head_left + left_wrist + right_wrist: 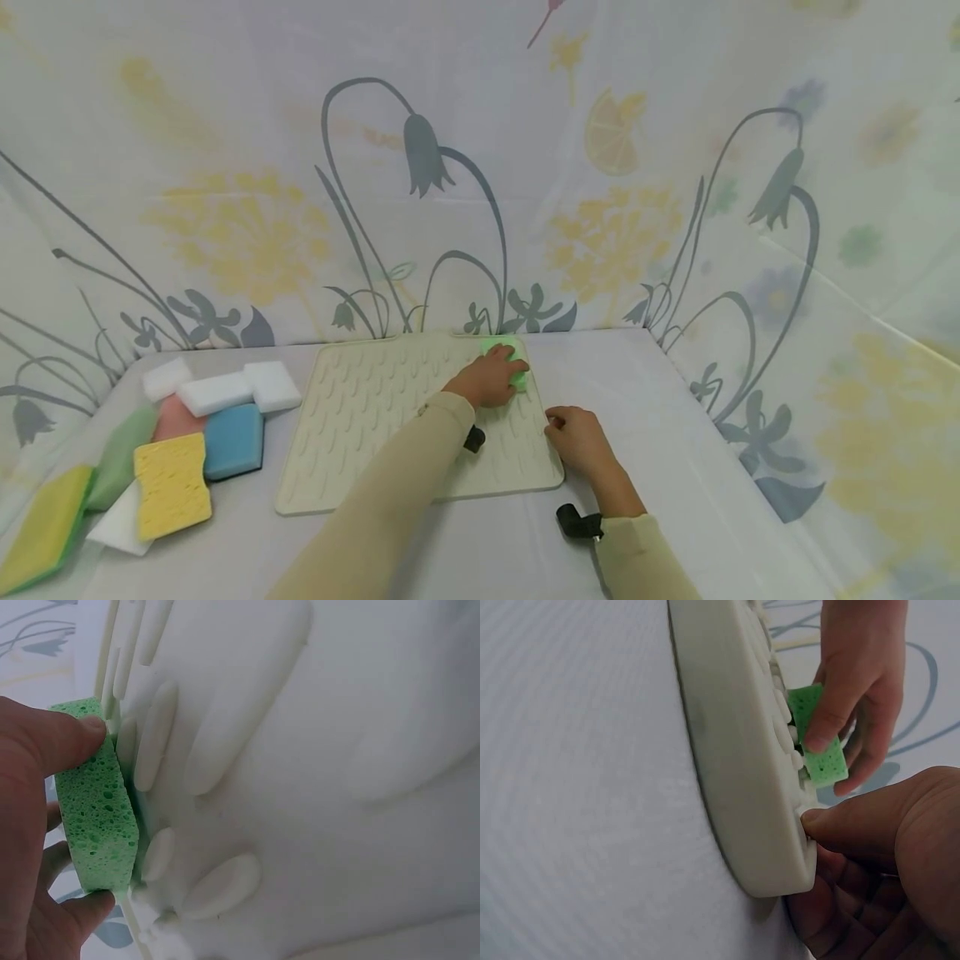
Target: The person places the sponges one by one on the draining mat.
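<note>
A beige ribbed silicone mat (360, 433) lies flat on the white-covered table. My left hand (504, 372) grips a small green sponge (512, 357) and holds it against the mat's far right corner. In the left wrist view the thumb (71, 735) and a finger (79, 915) pinch the sponge (97, 814) against the mat's ridges (300, 750). My right hand (558, 425) holds the mat's right edge near the front corner. Its thumb (840, 821) presses on top of the rim (727, 765), with the fingers curled beside and below it.
A pile of sponges sits left of the mat: white blocks (217, 390), a blue one (234, 440), a yellow one (172, 483), a pale green one (120, 454) and a yellow-green one (45, 529). Floral cloth walls (615, 208) close in the back and sides.
</note>
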{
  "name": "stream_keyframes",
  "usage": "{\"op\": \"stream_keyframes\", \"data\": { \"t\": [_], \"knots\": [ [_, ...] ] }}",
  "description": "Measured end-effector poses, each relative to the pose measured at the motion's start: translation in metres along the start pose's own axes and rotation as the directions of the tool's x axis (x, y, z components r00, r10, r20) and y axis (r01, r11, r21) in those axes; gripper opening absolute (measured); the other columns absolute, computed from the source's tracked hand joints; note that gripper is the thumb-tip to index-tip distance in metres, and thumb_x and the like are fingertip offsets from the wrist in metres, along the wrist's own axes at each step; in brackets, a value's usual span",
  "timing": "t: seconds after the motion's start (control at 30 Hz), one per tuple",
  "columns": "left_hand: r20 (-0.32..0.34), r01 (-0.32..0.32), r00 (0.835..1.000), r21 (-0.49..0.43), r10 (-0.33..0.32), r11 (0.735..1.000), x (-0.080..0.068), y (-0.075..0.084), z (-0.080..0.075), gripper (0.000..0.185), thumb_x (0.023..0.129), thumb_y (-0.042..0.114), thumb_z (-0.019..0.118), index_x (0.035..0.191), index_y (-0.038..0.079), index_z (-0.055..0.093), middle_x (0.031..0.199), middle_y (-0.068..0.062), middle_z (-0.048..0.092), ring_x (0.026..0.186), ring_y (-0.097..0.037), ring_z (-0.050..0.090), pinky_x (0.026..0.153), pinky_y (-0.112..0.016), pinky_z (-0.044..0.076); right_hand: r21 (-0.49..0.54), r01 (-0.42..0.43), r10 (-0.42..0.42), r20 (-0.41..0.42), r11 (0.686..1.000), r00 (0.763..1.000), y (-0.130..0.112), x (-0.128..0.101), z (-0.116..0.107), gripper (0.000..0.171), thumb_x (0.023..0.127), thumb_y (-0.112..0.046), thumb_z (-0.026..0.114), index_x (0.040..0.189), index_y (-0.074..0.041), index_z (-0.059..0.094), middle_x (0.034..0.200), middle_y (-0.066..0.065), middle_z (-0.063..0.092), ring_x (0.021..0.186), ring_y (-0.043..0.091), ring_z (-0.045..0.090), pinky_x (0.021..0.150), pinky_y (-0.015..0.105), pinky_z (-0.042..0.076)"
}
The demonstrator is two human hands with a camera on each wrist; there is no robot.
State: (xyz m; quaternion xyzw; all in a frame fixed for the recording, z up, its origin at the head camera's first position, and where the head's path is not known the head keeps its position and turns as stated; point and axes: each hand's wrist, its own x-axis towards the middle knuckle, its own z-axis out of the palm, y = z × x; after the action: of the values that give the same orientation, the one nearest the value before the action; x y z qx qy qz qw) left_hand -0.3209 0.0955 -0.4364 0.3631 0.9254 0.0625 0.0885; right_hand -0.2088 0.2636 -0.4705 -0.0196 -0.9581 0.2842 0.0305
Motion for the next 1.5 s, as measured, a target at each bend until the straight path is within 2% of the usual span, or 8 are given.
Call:
{"op": "stream_keyframes", "data": {
  "t": [0.37, 0.63, 0.97, 1.27, 1.5],
  "knots": [
    [0.000, 0.010, 1.000, 0.003, -0.010, 1.000, 0.000, 0.000, 0.002, 0.045, 0.101, 0.026, 0.048, 0.146, 0.027, 0.042, 0.159, -0.009, 0.023, 0.150, -0.028, 0.016, 0.117, -0.049, 0.028, -0.006, 0.006, -0.006, 0.000, 1.000, 1.000, -0.001, 0.000, 0.001, 0.029, 0.085, -0.007, 0.064, 0.112, 0.002, 0.070, 0.085, 0.006, 0.067, 0.073, 0.015, 0.057, 0.068, 0.033, 0.050],
    [-0.041, 0.012, 0.999, 0.061, -0.010, 0.998, -0.001, -0.005, 0.004, 0.054, 0.100, 0.032, 0.048, 0.151, 0.030, 0.032, 0.159, -0.008, 0.021, 0.149, -0.028, 0.020, 0.113, -0.049, 0.034, -0.014, 0.003, -0.003, 0.011, 1.000, 1.000, -0.002, -0.003, -0.002, 0.030, 0.086, -0.007, 0.064, 0.114, 0.003, 0.069, 0.089, 0.009, 0.069, 0.076, 0.017, 0.060, 0.070, 0.035, 0.052],
    [-0.053, 0.023, 0.998, 0.074, -0.019, 0.997, -0.019, -0.005, -0.004, 0.057, 0.101, 0.035, 0.047, 0.153, 0.027, 0.027, 0.160, -0.008, 0.023, 0.146, -0.028, 0.027, 0.110, -0.048, 0.038, -0.016, 0.008, -0.008, 0.021, 1.000, 1.000, -0.001, 0.000, -0.001, 0.031, 0.088, -0.009, 0.061, 0.116, 0.003, 0.068, 0.090, 0.009, 0.069, 0.074, 0.016, 0.058, 0.068, 0.034, 0.051],
    [-0.095, 0.058, 0.994, 0.106, -0.048, 0.993, -0.033, -0.008, -0.006, 0.060, 0.100, 0.041, 0.048, 0.154, 0.026, 0.025, 0.158, -0.009, 0.026, 0.144, -0.030, 0.032, 0.108, -0.048, 0.040, -0.033, 0.010, -0.009, 0.023, 0.999, 1.000, -0.002, 0.000, -0.002, 0.032, 0.087, -0.008, 0.059, 0.116, 0.004, 0.068, 0.092, 0.010, 0.069, 0.075, 0.018, 0.058, 0.068, 0.034, 0.050],
    [-0.123, 0.084, 0.990, 0.074, -0.074, 0.994, -0.051, -0.012, -0.010, 0.061, 0.099, 0.042, 0.050, 0.153, 0.026, 0.027, 0.157, -0.009, 0.028, 0.143, -0.029, 0.034, 0.109, -0.049, 0.039, -0.036, -0.008, 0.009, 0.031, 0.999, 0.999, -0.001, 0.002, 0.000, 0.033, 0.088, -0.009, 0.060, 0.118, 0.004, 0.066, 0.095, 0.012, 0.069, 0.079, 0.019, 0.060, 0.070, 0.036, 0.052]
  ]
}}
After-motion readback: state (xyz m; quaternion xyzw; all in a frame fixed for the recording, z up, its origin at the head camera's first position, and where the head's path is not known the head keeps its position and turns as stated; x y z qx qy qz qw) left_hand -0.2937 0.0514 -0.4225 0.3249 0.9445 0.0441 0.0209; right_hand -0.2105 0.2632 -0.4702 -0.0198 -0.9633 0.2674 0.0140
